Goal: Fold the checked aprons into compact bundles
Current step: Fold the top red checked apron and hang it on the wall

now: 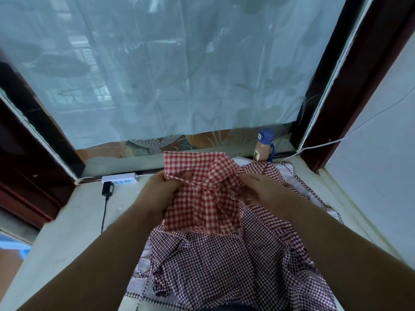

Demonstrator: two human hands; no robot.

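Observation:
I hold a red-and-white checked apron up in front of me, partly folded into a narrow panel. My left hand grips its left edge, with the thumb over a thin strap. My right hand pinches its right edge near a small label. Under it a dark maroon checked apron lies crumpled on the pale ledge, spreading toward me and to the right. Its trim runs along the right side.
A white power strip with a black adapter and cable sits at the ledge's back left. A bottle with a blue cap stands by the window. Dark wooden frames flank the ledge, and a white wire runs along the right wall.

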